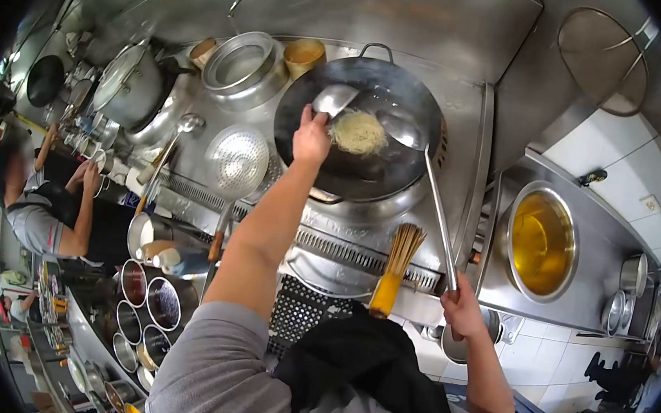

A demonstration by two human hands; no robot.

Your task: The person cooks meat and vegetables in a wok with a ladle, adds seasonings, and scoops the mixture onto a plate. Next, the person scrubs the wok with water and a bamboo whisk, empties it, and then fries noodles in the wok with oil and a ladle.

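Kitchen: steel-walled cooking area, viewed by me remotely through the head camera; steel bench [466, 112] under the cookware, white tiles at right.
Wok: one, large, dark [396, 177], loop handle at the far rim; set on the bench ahead of me.
Noodles: one pale, tangled heap [359, 133], inside the wok, between the bowl and the ladle head.
Left hand [313, 136]: I have it over the wok, fingers pinching the near edge of a metal bowl.
Bowl: one, shiny, small [334, 98], tilted, just beside the noodles.
Right hand [463, 308]: I have it well apart from the left, near the front of the bench, fingers wrapped round the ladle handle.
Ladle: one, long-handled [440, 220], head in the wok at the right of the noodles.
Skimmer: one, perforated [237, 159], wooden grip, left of the wok.
Pot: one, round, metal [237, 92], beyond the skimmer.
Whisk: one, bundled sticks [402, 264], yellow grip, at the near edge between my two arms.
Basin: one, steel [510, 250], yellow liquid inside, at right.
Strainer: one, round mesh [598, 65], upper right.
Co-worker: one person [42, 221], grey sleeve, dark apron, at left.
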